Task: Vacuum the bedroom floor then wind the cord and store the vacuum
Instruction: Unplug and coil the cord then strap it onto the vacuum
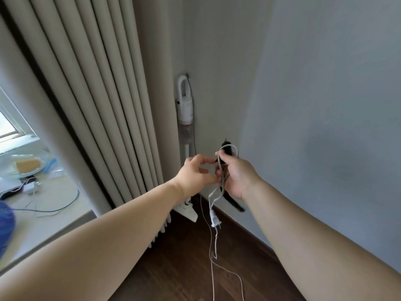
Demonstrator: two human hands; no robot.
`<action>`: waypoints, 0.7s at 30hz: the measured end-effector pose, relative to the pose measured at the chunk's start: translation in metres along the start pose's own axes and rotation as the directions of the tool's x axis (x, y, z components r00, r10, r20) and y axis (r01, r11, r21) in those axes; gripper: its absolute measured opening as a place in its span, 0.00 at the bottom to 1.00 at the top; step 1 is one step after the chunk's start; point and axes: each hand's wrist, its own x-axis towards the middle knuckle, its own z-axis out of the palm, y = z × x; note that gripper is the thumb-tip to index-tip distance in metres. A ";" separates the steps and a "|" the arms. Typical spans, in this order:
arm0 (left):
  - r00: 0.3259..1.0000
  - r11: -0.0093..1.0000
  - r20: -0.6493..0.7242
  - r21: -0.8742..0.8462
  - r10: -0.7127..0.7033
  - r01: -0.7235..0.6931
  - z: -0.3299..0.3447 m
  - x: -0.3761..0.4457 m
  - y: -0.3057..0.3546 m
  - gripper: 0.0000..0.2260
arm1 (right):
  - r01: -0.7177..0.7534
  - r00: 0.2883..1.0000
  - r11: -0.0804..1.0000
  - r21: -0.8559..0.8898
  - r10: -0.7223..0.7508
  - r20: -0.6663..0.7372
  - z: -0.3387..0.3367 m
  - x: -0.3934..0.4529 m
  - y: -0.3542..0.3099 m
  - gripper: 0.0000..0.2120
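Two hands (195, 172) (236, 172) grip one cord (213, 199).

On my feed I see beige curtains (91, 88) hanging in folds on the left, beside a window (8, 124). Below it a sill (54, 213) holds a plate (26, 168), a charger (29, 187) and a blue object (5, 224), blurred
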 end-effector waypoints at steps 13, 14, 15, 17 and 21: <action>0.969 0.997 -0.231 -0.006 -0.082 0.083 -0.001 0.010 -0.014 0.15 | 0.161 0.982 0.983 -0.093 -0.169 -0.082 -0.020 0.003 -0.016 0.05; 0.957 0.990 -0.270 -0.120 -0.107 0.076 -0.005 0.013 -0.014 0.16 | 0.124 0.984 0.987 -0.104 -0.135 -0.112 -0.030 0.008 -0.010 0.09; 0.946 0.975 -0.298 -0.212 -0.127 0.064 -0.007 0.016 -0.014 0.16 | 0.074 0.985 0.989 -0.126 -0.092 -0.147 -0.038 0.012 -0.002 0.13; 0.930 0.946 -0.337 -0.322 -0.146 0.032 -0.011 0.020 -0.011 0.17 | -0.042 0.978 0.982 -0.185 0.003 -0.207 -0.051 0.020 0.022 0.15; 0.935 0.904 -0.334 -0.427 -0.121 -0.036 -0.016 0.016 -0.001 0.17 | -0.204 0.976 0.944 -0.261 0.177 -0.124 -0.045 0.021 0.074 0.09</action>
